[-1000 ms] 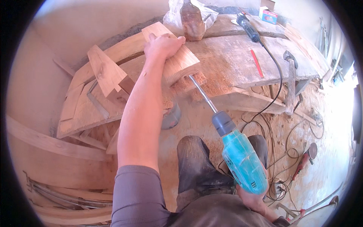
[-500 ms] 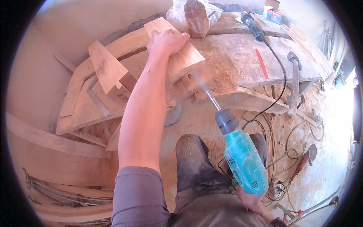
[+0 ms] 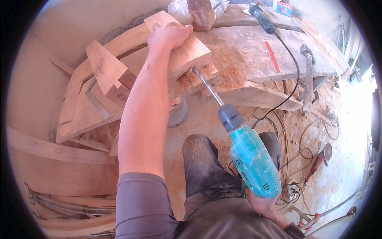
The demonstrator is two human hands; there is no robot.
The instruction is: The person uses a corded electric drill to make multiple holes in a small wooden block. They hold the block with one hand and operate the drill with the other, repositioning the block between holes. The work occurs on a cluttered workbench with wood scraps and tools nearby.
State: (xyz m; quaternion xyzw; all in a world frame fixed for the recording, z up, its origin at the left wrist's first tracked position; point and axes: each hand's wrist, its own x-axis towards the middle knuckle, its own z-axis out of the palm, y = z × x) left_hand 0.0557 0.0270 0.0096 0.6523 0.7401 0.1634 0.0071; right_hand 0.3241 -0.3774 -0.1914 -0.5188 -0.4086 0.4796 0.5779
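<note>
My left hand (image 3: 169, 36) grips a pale wooden block (image 3: 190, 51) from above, its fingers curled over the far side. The block lies on the workbench with its end grain facing me. In my right hand (image 3: 260, 204) is a teal power drill (image 3: 254, 161), held by its rear handle, which is mostly hidden under the body. Its long drill bit (image 3: 209, 87) points up and left, and the tip meets the block's end near the lower edge. Whether the tip has entered the wood I cannot tell. Sawdust (image 3: 230, 71) is heaped beside the block.
Across the worn wooden workbench (image 3: 246, 44) lie a red pencil (image 3: 272, 55), a hammer (image 3: 308, 79) and a corded power tool (image 3: 262, 18). Another wooden block (image 3: 105, 67) rests at the left. Cables and an angle grinder (image 3: 319, 162) lie on the floor at right.
The drill has shifted left and slightly up, bringing its bit to the block's end. The blur around the bit's tip is gone. My left hand keeps its hold on the block.
</note>
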